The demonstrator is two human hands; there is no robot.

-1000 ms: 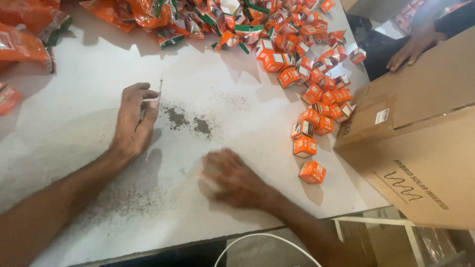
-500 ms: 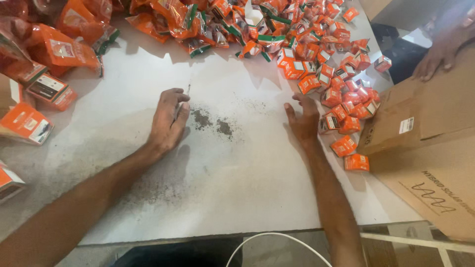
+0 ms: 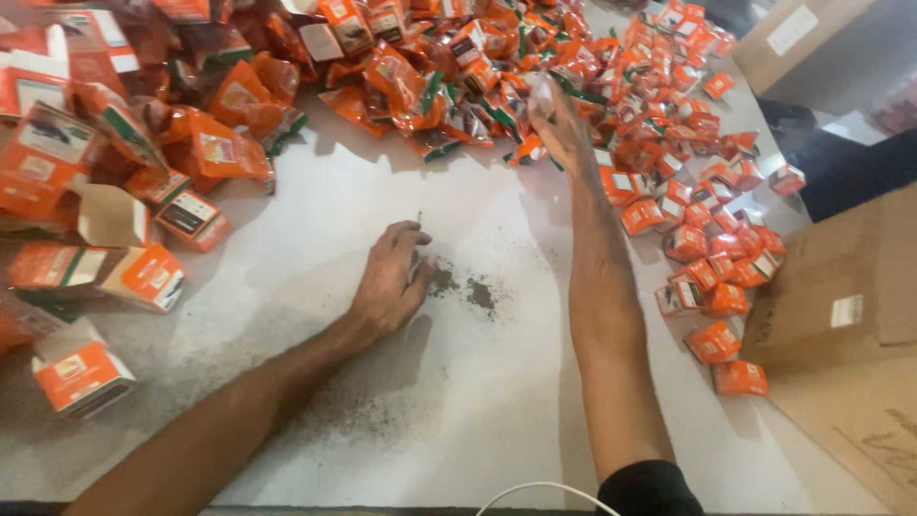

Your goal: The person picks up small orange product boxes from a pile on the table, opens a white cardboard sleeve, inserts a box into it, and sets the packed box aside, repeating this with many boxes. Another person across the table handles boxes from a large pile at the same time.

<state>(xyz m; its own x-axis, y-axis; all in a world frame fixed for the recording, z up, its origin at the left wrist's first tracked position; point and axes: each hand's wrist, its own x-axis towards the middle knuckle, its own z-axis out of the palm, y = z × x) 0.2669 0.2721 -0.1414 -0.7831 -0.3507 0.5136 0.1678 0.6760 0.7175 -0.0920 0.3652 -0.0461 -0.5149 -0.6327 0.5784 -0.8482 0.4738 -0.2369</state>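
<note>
A white table takes most of the view. Two small patches of dark powder lie on its bare middle part, and a thin dusting of the same powder is nearer to the front edge. At the left there are bigger orange cartons, some lying on the side and one open carton with its flap up. At the right a brown cardboard box stands against the table edge, with a small white label on its side. A second cardboard box is at the top right corner. A white cable curves at the bottom edge.

Packing wkshop: orange packets, cardboard carton.
</note>
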